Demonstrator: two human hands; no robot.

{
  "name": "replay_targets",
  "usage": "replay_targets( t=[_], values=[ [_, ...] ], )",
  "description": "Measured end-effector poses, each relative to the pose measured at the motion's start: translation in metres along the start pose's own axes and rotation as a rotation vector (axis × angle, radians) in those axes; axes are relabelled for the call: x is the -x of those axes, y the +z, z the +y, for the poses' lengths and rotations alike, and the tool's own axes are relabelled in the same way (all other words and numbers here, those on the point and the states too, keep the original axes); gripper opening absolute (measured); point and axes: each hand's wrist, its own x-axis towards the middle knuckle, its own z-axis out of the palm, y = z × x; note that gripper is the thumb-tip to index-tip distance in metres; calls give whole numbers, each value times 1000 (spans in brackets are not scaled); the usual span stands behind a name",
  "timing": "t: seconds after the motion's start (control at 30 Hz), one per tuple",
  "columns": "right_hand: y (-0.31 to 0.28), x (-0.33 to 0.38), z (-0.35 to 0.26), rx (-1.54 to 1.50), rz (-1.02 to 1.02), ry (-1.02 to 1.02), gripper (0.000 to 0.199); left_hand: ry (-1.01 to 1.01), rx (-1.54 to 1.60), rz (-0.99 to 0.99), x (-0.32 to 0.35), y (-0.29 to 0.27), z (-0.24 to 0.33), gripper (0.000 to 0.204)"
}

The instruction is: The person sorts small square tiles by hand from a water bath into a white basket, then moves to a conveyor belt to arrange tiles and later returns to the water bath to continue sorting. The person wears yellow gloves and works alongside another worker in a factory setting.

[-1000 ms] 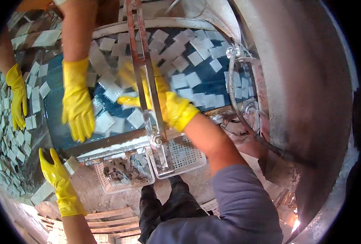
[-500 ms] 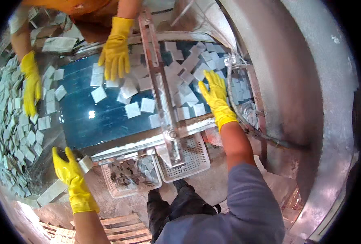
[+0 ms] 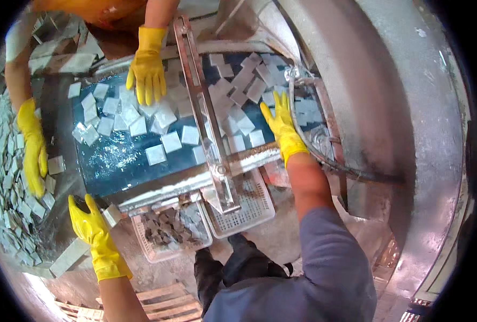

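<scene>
Many pale square tiles lie scattered and partly overlapping on a wet blue belt. My right hand, in a yellow rubber glove, is open with fingers spread at the belt's right part, beside several grouped tiles. Whether its fingertips touch them I cannot tell. My left hand, also gloved in yellow, is open and holds nothing. It hovers by the near left corner, next to a small pale block. Across the belt, a co-worker's gloved hand rests over tiles; their other hand is beside the heaped tiles.
A slotted metal bar crosses above the belt. Below its near edge stand two white crates, one with broken pieces, the other perforated. A hose curves past my right hand. A wooden pallet lies on the floor.
Several more tiles now lie on the belt's left part, where the blue surface was bare. The co-worker's hand at the heap has moved toward my side. My hands stay nearly where they were.
</scene>
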Motion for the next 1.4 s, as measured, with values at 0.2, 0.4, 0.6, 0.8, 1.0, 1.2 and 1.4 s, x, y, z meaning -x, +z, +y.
replay_targets(
  t=[0.2,0.4,0.6,0.8,1.0,1.2,1.4],
  values=[
    [20,15,-102,108,-89,-313,87,0,9,-6,3,3,-5,68],
    [26,-45,-111,174,-14,-514,90,54,-38,12,-7,12,-15,69],
    [-21,34,-53,131,-24,-360,73,-31,-43,-26,-5,9,-29,68],
    [-18,49,-14,96,113,42,69,-10,-31,-19,-3,10,-12,69],
    [4,36,-103,-59,213,-437,59,-7,-47,19,3,8,-15,66],
    [27,-32,-205,-20,-258,-673,67,-14,-2,-5,-6,8,-18,66],
    [24,-62,-145,111,-112,-611,71,-44,-40,-21,-5,8,-19,70]
  ],
)
